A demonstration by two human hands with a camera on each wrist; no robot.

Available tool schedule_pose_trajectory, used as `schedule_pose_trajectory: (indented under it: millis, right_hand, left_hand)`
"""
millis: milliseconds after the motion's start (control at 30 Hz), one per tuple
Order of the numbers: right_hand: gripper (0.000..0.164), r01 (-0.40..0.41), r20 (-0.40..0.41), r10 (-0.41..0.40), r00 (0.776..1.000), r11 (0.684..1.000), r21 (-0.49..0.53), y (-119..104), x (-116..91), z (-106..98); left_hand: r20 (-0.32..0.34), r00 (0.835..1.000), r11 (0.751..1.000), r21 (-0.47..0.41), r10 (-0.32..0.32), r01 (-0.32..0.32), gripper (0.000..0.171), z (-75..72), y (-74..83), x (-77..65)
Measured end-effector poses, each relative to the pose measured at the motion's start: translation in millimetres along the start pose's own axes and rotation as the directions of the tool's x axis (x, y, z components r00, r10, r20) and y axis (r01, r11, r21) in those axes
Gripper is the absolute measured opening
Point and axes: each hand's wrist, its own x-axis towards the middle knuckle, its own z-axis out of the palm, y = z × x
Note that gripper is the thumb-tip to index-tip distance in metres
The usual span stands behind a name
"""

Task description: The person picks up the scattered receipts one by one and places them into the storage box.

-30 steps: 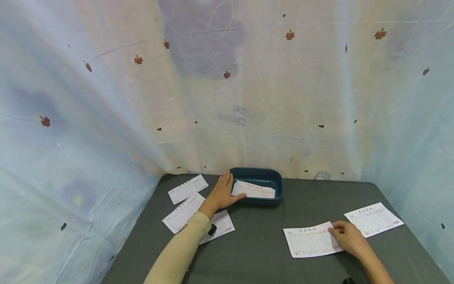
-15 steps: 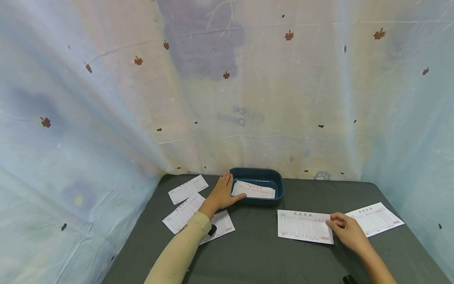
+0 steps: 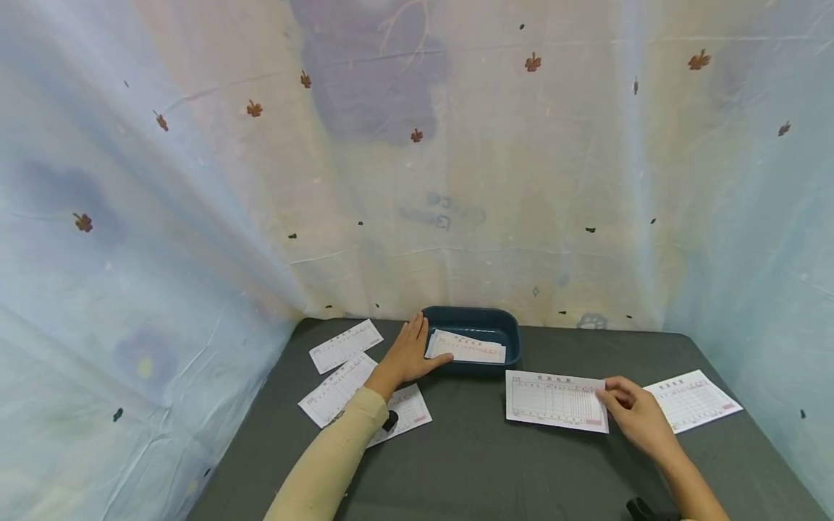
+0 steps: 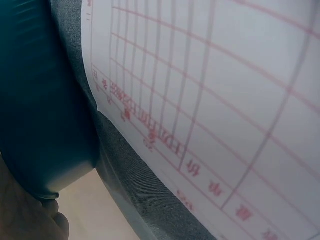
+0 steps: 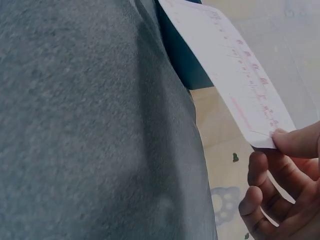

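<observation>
My right hand [image 3: 641,417] pinches the right edge of a white printed receipt form [image 3: 556,401], held up over the dark table to the right of a blue tray [image 3: 519,340]. In the right wrist view, the thumb [image 5: 299,142] lies on the form's corner with the other fingers curled below. My left hand [image 3: 410,354] rests against the tray's left side, fingers straight and thumb over the near rim. Inside the tray lie several stacked forms [image 3: 465,347]. The left wrist view shows the tray's wall [image 4: 45,100] and part of the hand [image 4: 25,215] beside it.
Three loose forms lie left of the tray: one at the back [image 3: 345,346], one in the middle [image 3: 339,389], one partly under the left forearm [image 3: 410,412]. Another form [image 3: 693,400] lies on the right side of the table [image 3: 482,470]. A patterned curtain [image 3: 482,181] hangs behind.
My right hand has lifted the receipt form off the table and carried it back and slightly left, towards the tray. The left hand has stayed on the tray.
</observation>
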Motion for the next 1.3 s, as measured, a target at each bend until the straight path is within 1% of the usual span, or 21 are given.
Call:
schedule_pose_trajectory:
  millis: [133,267,400,633,800,933,1133,1300]
  right_hand:
    - [0.016,0.036,-0.059,-0.035,0.998,0.999,0.008,-4,5,3]
    - [0.016,0.053,-0.107,-0.049,0.993,0.998,0.026,-8,12,7]
    - [0.017,0.068,-0.133,-0.059,0.989,0.996,0.065,-15,20,12]
    - [0.018,0.105,-0.176,-0.082,0.981,0.986,0.127,-31,35,24]
    - [0.017,0.107,-0.203,-0.081,0.976,0.987,0.121,-41,47,30]
    - [0.019,0.1,-0.203,-0.077,0.976,0.99,0.103,-47,56,32]
    - [0.022,0.086,-0.182,-0.063,0.981,0.989,0.122,-47,67,37]
    - [0.024,0.065,-0.163,-0.041,0.986,0.987,0.147,-48,78,43]
  left_hand:
    - [-0.001,1.0,1.0,0.005,0.003,-0.003,0.117,1.4,-0.8,1.6]
    - [0.003,1.0,1.0,0.008,-0.004,0.004,0.117,2.0,-0.9,2.4]
    - [0.007,1.0,1.0,0.011,-0.011,0.011,0.117,0.6,-0.2,1.7]
    - [0.006,1.0,1.0,0.027,-0.005,0.005,0.116,-0.7,0.8,1.0]
    - [0.003,1.0,1.0,0.024,-0.007,0.007,0.116,-0.3,0.5,1.4]
    - [0.001,1.0,1.0,0.025,-0.001,0.001,0.118,0.5,-0.7,3.0]
    - [0.01,1.0,1.0,0.022,-0.006,0.006,0.119,3.3,-2.5,3.7]
    - [0.008,1.0,1.0,0.023,-0.013,0.013,0.117,0.7,-0.3,2.1]
